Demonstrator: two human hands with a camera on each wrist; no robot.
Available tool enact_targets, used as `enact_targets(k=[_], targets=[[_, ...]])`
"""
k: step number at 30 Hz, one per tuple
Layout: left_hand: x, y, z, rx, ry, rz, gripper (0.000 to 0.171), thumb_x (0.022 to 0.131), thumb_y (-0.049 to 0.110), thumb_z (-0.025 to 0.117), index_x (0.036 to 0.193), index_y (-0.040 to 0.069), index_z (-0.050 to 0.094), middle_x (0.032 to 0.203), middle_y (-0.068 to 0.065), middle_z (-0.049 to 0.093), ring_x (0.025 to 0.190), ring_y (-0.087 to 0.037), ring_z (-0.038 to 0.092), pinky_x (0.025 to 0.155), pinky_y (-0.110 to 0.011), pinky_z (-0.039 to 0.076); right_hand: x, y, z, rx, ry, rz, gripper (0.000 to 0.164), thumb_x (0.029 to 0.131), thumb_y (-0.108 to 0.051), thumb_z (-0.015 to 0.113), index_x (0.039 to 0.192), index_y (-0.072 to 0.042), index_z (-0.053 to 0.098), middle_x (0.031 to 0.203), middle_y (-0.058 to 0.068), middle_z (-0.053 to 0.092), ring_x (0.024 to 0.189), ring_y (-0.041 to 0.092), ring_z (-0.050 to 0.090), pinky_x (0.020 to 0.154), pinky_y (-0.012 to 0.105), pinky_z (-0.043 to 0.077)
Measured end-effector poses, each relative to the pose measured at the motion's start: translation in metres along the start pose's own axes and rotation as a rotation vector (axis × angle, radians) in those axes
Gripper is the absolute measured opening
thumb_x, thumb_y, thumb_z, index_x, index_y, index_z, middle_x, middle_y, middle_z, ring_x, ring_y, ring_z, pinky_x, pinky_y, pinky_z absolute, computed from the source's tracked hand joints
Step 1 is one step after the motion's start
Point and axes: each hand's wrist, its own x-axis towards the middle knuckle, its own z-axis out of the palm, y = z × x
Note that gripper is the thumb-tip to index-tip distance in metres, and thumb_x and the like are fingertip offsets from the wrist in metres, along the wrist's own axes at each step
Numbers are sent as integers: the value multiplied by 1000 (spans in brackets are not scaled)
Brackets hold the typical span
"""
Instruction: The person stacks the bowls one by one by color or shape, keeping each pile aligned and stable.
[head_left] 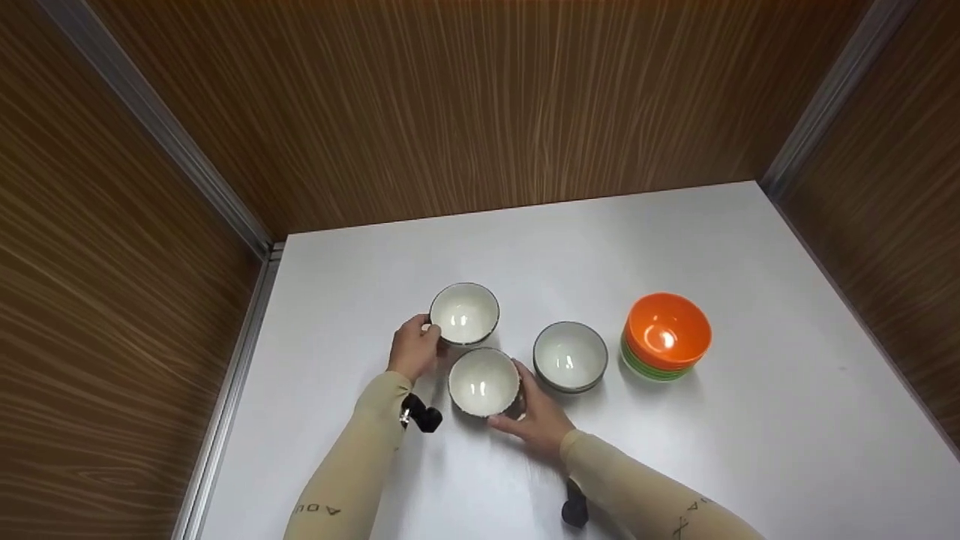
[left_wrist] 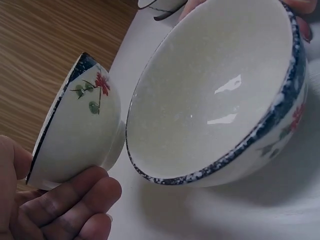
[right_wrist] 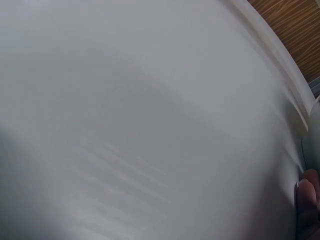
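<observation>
My left hand point(head_left: 415, 349) grips a white bowl point(head_left: 465, 313) at its left side, thumb at the rim. The left wrist view shows this bowl point(left_wrist: 80, 132) side-on, with a dark blue rim and a red flower, my fingers point(left_wrist: 75, 202) curled under its wall. Nearer to me, my right hand point(head_left: 544, 421) holds a second, matching bowl point(head_left: 484, 381) from its right side, thumb at the near rim and fingers around the far side. Both bowls face upward, close together. Only fingertips point(right_wrist: 307, 192) of the right hand show at the right wrist view's edge.
Right of my right hand stand nested white bowls point(head_left: 570, 354). Farther right, orange bowls point(head_left: 667, 330) sit stacked on green ones point(head_left: 651, 372). The white table point(head_left: 780, 420) meets wood-grain panels point(head_left: 480, 105) at the back and sides.
</observation>
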Motion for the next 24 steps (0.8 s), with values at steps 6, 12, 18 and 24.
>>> enact_targets(k=[6,12,18,24], targets=[[-16,6,-9,34,-16,62,37,87,11,43,121,0,53,69,-5,66,63,-21,64,65,-31,49,3,0,0,14,-15,7,100,74,-36,75,147,-16,10,138,11,40,99,19,53,82,38,45],[-34,7,-11,92,-90,104,40,86,13,42,123,1,52,67,-2,65,60,-18,62,66,-31,48,6,-2,-1,20,-28,32,101,74,-34,75,147,-16,9,145,10,30,122,23,41,97,41,36],[-49,1,-8,167,-165,155,40,87,16,41,123,0,52,66,-1,64,59,-17,61,58,-28,46,6,-5,-2,-43,-37,94,103,73,-47,72,147,-19,5,147,11,24,131,26,27,105,44,26],[-56,-4,-2,241,-181,178,38,87,16,42,120,0,55,64,1,61,55,-14,57,46,-26,42,7,-4,-2,-52,-13,73,103,72,-45,73,147,-22,7,147,8,25,131,24,27,105,44,24]])
